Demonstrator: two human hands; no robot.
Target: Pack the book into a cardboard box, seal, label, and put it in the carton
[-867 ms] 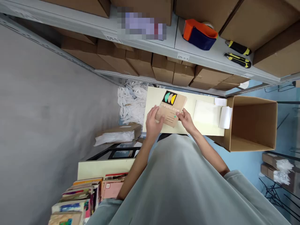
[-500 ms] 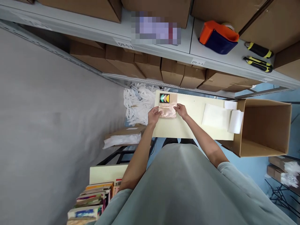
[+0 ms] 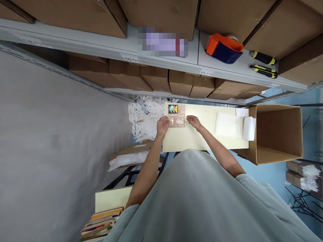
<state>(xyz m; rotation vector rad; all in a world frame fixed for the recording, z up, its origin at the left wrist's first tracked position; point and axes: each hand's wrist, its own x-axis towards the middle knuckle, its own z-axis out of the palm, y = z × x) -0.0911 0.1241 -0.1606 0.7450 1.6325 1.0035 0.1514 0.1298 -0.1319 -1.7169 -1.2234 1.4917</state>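
A thin tan book in clear, shiny plastic wrap lies on the pale yellow tabletop, near its left end. Its cover carries a black patch with green, pink and yellow half-round shapes. My left hand pinches the book's left edge, partly hiding the fingertips. Just off the right edge, my right hand is open with its fingers bent a little, holding nothing. White sheets and a white roll rest farther right on the table.
An open cardboard box stands at the table's right end. White paper strips are heaped at the left. On the shelf ahead are cartons, an orange and blue tape dispenser and two utility knives. Books stand at lower left.
My right hand has let go of the book's right edge and moved slightly away. My left hand has shifted outward to the book's left edge. The camera view has tilted a little.
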